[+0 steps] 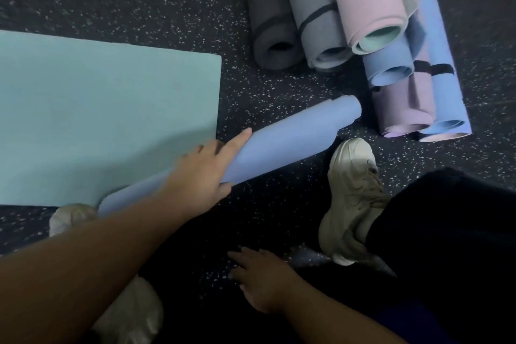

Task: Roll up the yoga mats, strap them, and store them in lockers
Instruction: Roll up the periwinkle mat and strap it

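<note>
A blue rolled mat (282,139) lay slanted on the floor, just beside the near edge of the flat teal mat (97,109). Right of the teal mat, well apart, lay a pile of rolled mats (371,36), several with dark straps.

Left arm extends toward one o'clock; left hand (203,173) wraps the rolled mat (279,142), index finger straight along it. Right hand (262,274) reaches toward eleven o'clock, fingers loosely spread, holding nothing.

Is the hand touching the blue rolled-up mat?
Touching. The head view shows the left hand resting on the blue rolled mat, fingers curved over it.
</note>
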A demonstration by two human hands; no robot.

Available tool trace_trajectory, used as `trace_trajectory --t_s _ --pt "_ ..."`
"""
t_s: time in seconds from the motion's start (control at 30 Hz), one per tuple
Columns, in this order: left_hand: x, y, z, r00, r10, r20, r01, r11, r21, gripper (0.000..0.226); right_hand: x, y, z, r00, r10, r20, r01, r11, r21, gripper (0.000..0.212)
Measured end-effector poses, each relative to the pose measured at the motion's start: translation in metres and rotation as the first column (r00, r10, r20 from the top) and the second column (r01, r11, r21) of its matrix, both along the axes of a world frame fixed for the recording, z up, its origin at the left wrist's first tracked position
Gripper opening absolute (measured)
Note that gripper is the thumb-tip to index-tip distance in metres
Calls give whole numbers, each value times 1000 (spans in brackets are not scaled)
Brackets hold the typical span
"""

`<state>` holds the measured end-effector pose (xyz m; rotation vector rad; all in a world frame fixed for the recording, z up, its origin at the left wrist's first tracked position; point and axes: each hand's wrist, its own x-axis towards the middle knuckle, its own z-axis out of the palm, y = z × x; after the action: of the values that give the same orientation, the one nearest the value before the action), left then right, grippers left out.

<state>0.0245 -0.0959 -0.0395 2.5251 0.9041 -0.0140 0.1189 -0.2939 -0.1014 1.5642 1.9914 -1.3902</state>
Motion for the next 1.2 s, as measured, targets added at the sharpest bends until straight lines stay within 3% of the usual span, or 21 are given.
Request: trace_trajectory --t_s 0.2,0.37,0.5,0.7,0.83,1.07,1.2 --pt "-3 5 3 999 19 -34 -20 1000 -21 98 -19 2 -9 977 209 -43 -212 973 -88 40" --pt "-9 9 8 998 54 -44 -57 996 -65 94 -30 -1 -13 934 357 27 -356 934 -37 44" --pt "-12 10 14 996 74 -53 -79 991 -109 93 -38 -1 -7 935 354 34 -353 935 -20 52" --pt "-18 11 17 990 122 -70 -132 977 -165 93 -42 -6 -4 932 359 -47 -359 933 18 40" --pt "-20 12 18 989 134 -68 -145 972 -187 94 -44 -17 -5 896 439 64 -437 898 -39 46" --pt "-19 8 22 990 119 -73 -130 974 -186 94 -33 -4 3 927 299 225 -299 954 -36 58" --pt "-19 4 32 991 119 -58 -127 976 -177 94 -8 16 10 964 37 265 -48 998 34 56"
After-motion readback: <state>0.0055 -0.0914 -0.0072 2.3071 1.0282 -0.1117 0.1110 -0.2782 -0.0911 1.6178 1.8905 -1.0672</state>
